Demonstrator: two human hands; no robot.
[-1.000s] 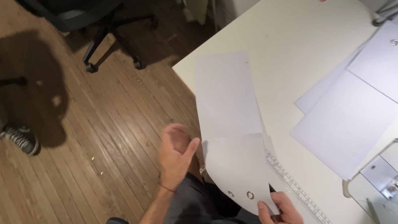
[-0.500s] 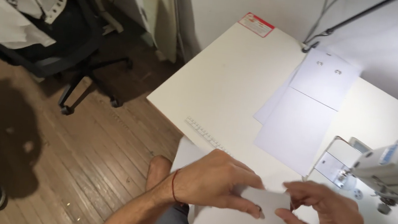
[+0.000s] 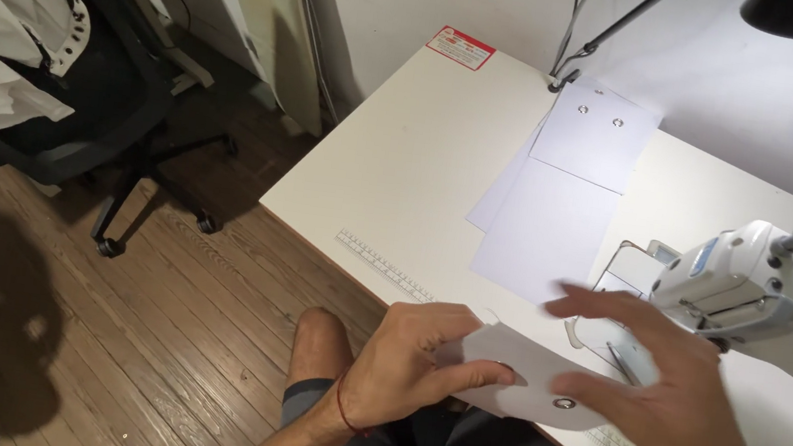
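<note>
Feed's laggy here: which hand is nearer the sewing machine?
Right. The right hand hovers just below-left of the sewing machine; the left hand sits farther left, pinching the white piece.

The table [image 3: 404,163] is cream-white. The folded sheet [image 3: 524,375] is white with a small dark ring mark. Pale lilac-white papers [image 3: 547,231] lie near its far edge. The sewing machine [image 3: 772,284] is white with blue accents. The label [image 3: 459,47] at the far corner is red and white. The ruler [image 3: 381,265] is clear with fine dark marks. The floor [image 3: 102,318] is brown wood planks. The chair [image 3: 98,106] is black.
</note>
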